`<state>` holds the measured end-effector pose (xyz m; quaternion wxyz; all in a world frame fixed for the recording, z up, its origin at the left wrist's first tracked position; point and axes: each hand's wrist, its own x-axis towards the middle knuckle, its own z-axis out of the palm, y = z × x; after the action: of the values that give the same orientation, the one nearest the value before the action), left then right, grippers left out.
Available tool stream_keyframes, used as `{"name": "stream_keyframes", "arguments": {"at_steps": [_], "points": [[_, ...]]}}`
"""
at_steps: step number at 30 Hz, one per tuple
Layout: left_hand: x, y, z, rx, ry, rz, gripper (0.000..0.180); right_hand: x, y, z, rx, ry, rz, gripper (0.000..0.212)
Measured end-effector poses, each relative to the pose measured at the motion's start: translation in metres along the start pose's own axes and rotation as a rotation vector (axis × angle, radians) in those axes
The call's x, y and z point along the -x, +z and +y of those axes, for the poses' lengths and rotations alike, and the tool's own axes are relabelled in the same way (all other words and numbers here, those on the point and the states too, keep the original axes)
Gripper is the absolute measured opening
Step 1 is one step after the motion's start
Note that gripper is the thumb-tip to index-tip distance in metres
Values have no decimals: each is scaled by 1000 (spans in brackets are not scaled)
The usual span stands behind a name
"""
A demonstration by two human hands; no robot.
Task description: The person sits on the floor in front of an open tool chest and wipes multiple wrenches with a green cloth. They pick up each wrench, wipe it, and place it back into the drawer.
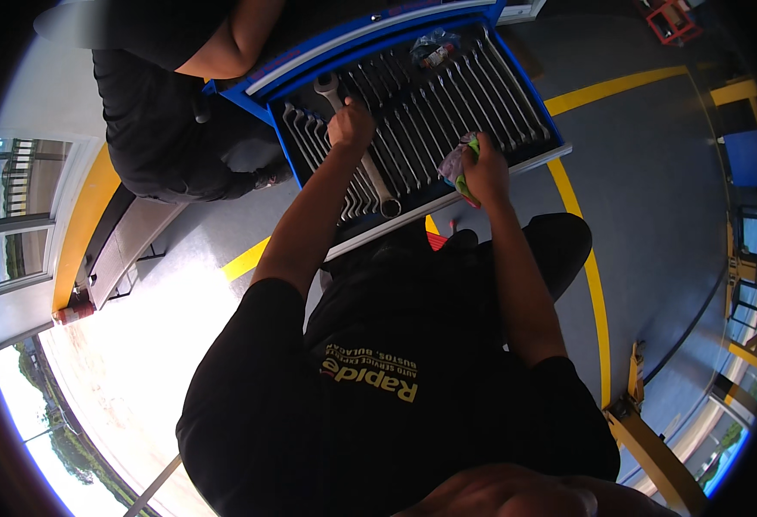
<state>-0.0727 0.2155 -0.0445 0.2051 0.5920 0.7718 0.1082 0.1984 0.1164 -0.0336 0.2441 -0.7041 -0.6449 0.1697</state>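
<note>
Across an open blue tool drawer (280,129) my left hand (351,126) is closed round a large combination wrench (376,177). Its open jaw points to the drawer's back and its ring end reaches the front edge. My right hand (485,171) grips a crumpled multicoloured rag (457,164) over the front right part of the drawer. Rows of silver combination wrenches (447,108) lie in the dark liner between and beside my hands. Several offset wrenches (309,138) line the left side, partly hidden by my left arm.
A clear plastic bag (435,48) with small items lies at the drawer's back. Beyond the drawer's left side, a person in dark clothes (167,121) is close by. Yellow lines (581,215) mark the grey floor (654,207). A yellow post (654,448) stands at lower right.
</note>
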Motion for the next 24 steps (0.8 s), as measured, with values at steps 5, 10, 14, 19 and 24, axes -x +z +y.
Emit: {"name": "stream_keyframes", "arguments": {"at_steps": [5,10,14,19,24], "points": [[6,-31,21,-33,57,13,35,4,-3,5,-1,17,31,33],[-9,-34,11,-47,50,-51,34,8,2,-2,3,44,-24,33],[-21,-23,-4,-89,35,-41,35,7,10,-8,-32,26,-4,33],[-16,-29,-2,-48,12,-53,38,6,11,-9,-15,35,-7,32],[-8,-26,-2,-7,1,-27,43,6,8,-11,-9,32,-20,32]]}}
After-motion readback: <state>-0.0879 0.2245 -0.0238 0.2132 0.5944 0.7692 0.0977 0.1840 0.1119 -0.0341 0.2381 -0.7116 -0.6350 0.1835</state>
